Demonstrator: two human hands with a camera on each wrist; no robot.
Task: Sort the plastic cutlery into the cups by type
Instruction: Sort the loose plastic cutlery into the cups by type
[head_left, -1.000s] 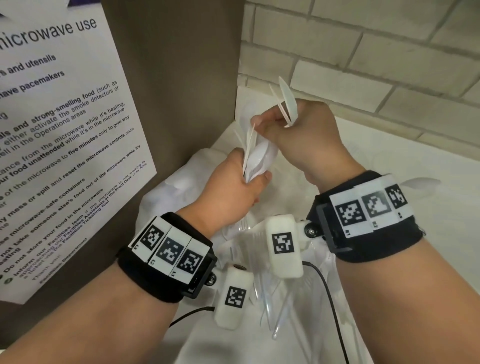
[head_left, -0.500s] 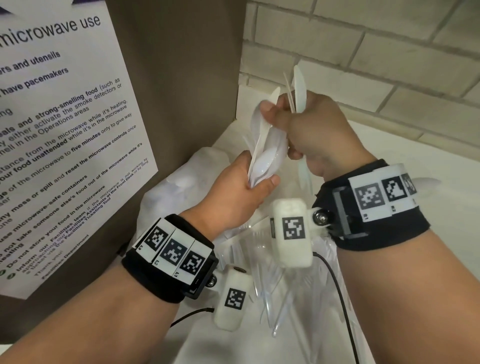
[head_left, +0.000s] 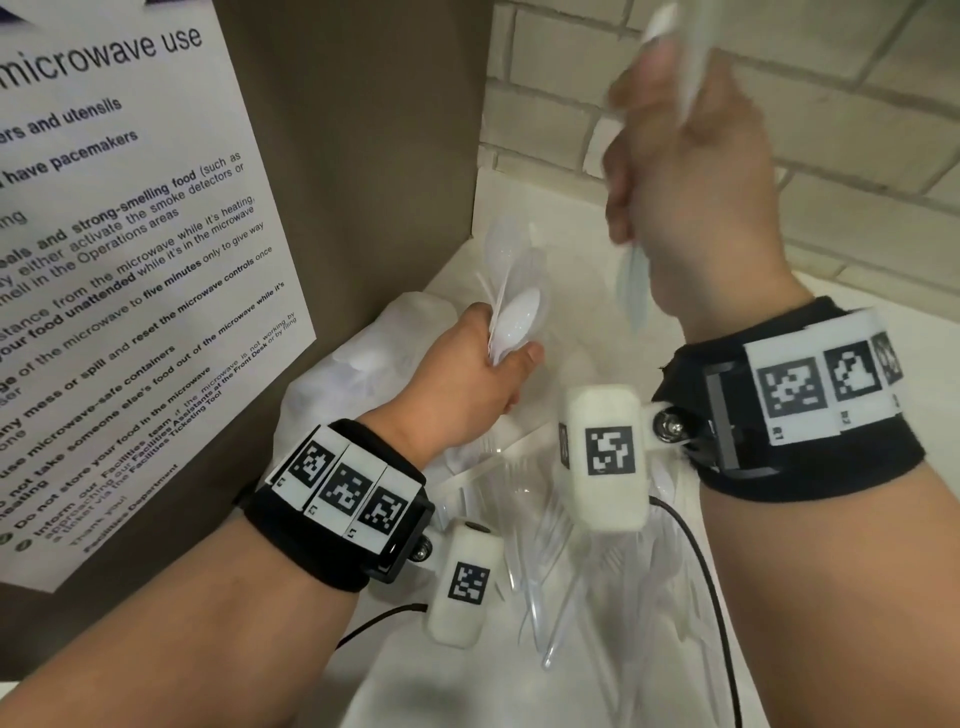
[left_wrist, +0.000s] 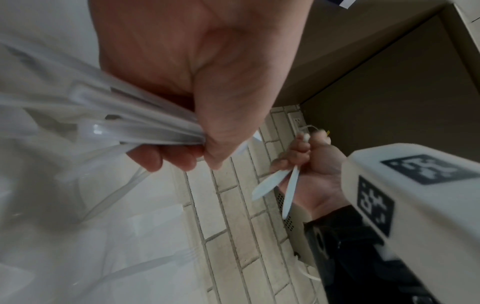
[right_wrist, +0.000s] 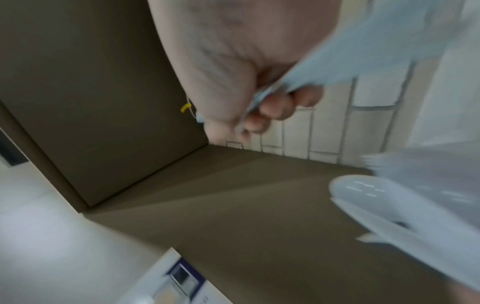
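Note:
My left hand (head_left: 511, 358) grips a bunch of white plastic spoons (head_left: 517, 312) by the handles, bowls up, low near the corner. In the left wrist view the same hand (left_wrist: 205, 148) holds the bundled handles (left_wrist: 135, 123). My right hand (head_left: 639, 104) is raised high against the brick wall and holds a few white cutlery pieces (head_left: 688, 73), too blurred to tell their type. Their handle ends (left_wrist: 280, 185) stick out below the fist. The right wrist view shows this hand (right_wrist: 259, 115) curled round them. Clear cups (head_left: 488, 470) with clear cutlery stand below the wrists.
A brown cabinet side with a microwave notice (head_left: 130, 260) closes off the left. The brick wall (head_left: 857, 156) runs behind. A crumpled white plastic bag (head_left: 363, 358) lies on the white counter (head_left: 561, 223) by the left hand. A black cable (head_left: 711, 571) hangs from the right wrist.
The right hand has pulled a few pieces out of the left hand's bunch and risen up and away. The left hand has stayed low with the spoons.

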